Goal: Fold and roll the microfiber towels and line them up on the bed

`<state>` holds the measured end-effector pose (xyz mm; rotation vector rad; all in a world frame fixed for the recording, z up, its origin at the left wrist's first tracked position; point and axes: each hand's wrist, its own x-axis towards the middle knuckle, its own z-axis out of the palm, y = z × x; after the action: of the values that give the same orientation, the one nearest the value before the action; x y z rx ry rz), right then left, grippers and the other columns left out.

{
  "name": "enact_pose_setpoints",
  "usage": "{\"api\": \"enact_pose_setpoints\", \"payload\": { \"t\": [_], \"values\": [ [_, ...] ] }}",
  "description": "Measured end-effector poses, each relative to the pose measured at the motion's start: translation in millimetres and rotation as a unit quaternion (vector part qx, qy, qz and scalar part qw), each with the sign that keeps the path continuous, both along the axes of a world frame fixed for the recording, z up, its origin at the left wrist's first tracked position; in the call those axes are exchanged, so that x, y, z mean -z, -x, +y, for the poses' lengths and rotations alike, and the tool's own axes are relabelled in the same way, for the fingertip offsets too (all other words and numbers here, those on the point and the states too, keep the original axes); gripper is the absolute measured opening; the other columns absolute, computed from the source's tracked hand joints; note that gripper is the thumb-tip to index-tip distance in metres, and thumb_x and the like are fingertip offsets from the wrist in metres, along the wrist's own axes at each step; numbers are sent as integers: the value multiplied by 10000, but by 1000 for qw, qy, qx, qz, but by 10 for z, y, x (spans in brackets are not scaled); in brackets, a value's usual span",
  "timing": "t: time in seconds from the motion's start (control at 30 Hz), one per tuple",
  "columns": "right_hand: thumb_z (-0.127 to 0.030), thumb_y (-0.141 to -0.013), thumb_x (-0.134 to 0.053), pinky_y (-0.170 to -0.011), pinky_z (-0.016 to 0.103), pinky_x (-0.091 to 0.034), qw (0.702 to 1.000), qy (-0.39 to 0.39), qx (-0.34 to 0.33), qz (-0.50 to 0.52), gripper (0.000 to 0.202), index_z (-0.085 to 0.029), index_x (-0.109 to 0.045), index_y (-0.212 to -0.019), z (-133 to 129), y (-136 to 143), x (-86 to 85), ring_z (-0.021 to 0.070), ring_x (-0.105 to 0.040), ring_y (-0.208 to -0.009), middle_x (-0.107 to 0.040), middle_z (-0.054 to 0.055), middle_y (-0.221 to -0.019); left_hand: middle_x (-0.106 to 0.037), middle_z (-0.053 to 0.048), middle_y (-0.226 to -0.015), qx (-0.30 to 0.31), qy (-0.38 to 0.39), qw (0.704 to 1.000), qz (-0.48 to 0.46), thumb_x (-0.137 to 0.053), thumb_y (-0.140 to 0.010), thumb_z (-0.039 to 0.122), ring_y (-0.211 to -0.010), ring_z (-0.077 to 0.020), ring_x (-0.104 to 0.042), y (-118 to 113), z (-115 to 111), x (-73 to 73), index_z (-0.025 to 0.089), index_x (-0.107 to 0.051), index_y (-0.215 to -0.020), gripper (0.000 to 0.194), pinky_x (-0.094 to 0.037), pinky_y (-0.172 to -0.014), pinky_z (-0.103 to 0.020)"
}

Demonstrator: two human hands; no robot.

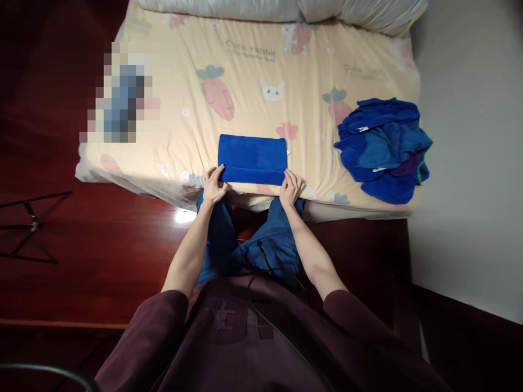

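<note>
A blue cloth, likely a towel (252,152), lies folded into a flat rectangle near the front edge of the bed. Along its near side runs a narrower folded-over strip. My left hand (213,185) is closed on the left end of that strip, thumb and fingers at the corner. At the opposite end, my right hand (291,188) pinches the right corner in the same way. A small white tag pokes out at the cloth's right edge. To the right, a heap of crumpled blue cloths (384,147) with white tags lies on the bed.
The bed (171,109) has a yellow sheet printed with carrots and rabbits. A pale rolled quilt (253,8) lies along its far side. On the left is a pixelated bluish object (122,103). A wall (469,163) borders the right; black stand legs (35,224) rest on the floor.
</note>
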<state>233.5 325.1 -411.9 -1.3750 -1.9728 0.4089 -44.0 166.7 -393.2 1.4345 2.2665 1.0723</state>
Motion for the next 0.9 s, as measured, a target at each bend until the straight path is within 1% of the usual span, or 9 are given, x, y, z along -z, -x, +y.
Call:
{"api": "enact_pose_setpoints", "payload": {
  "t": [0.13,0.23,0.33,0.43,0.53,0.6,0.7,0.9],
  "values": [
    [-314,-1051,-348,-1123,515,-384,1000,-2,-21,-14,447,-219,-733,-1258,0,-44,-16,261,-582,-1252,-713,132,-1300,-573,-109,-1486,-9,-10,1000,-1,-612,-837,282,-1442,-331,-428,14,12,50,233,-547,-1497,664,-305,-1233,-530],
    [-361,-1032,-400,-1138,511,-377,998,-1,-56,-37,443,-220,-684,-1341,-24,-115,-65,270,-554,-1299,-666,124,-1397,-567,-107,-1492,-12,-9,1000,-6,-579,-857,271,-1446,-329,-425,19,16,66,232,-545,-1497,642,-301,-1237,-536],
    [-403,-989,-476,-1165,518,-356,995,-26,-85,-53,491,-218,-624,-1420,-57,-187,-118,290,-498,-1376,-597,112,-1495,-567,-97,-1500,-12,-13,1000,-13,-538,-857,217,-1440,-319,-430,19,21,67,239,-551,-1490,634,-302,-1234,-542],
    [-380,-940,-530,-1187,531,-336,990,-47,-114,-66,541,-208,-598,-1448,-85,-210,-145,306,-464,-1416,-571,112,-1523,-593,-88,-1472,-18,-20,999,-23,-497,-836,158,-1426,-308,-443,7,30,55,246,-569,-1473,648,-313,-1224,-539],
    [-322,-886,-565,-1200,539,-322,985,-42,-147,-76,583,-208,-590,-1457,-94,-176,-142,309,-470,-1408,-590,110,-1504,-627,-89,-1418,-32,-20,999,-29,-473,-814,127,-1422,-300,-450,-11,44,33,250,-584,-1463,671,-310,-1227,-530],
    [-272,-861,-559,-1204,547,-318,987,-32,-139,-74,609,-209,-581,-1466,-88,-138,-130,306,-475,-1400,-602,106,-1491,-636,-93,-1396,-42,-20,998,-32,-466,-805,116,-1419,-297,-456,-20,53,20,251,-591,-1459,679,-306,-1230,-526],
    [-202,-835,-530,-1197,560,-326,992,-10,-106,-68,627,-214,-592,-1458,-64,-90,-105,303,-489,-1384,-613,103,-1475,-637,-96,-1387,-47,-20,998,-36,-465,-795,101,-1415,-297,-461,-25,64,9,251,-593,-1459,693,-304,-1233,-523],
    [-114,-828,-465,-1168,522,-371,997,-9,-59,-41,570,-204,-682,-1348,-26,-64,-74,273,-533,-1333,-659,97,-1414,-653,-95,-1353,-55,-26,997,-36,-456,-760,65,-1397,-289,-475,-23,76,18,238,-606,-1443,721,-321,-1231,-505]
  ]
}}
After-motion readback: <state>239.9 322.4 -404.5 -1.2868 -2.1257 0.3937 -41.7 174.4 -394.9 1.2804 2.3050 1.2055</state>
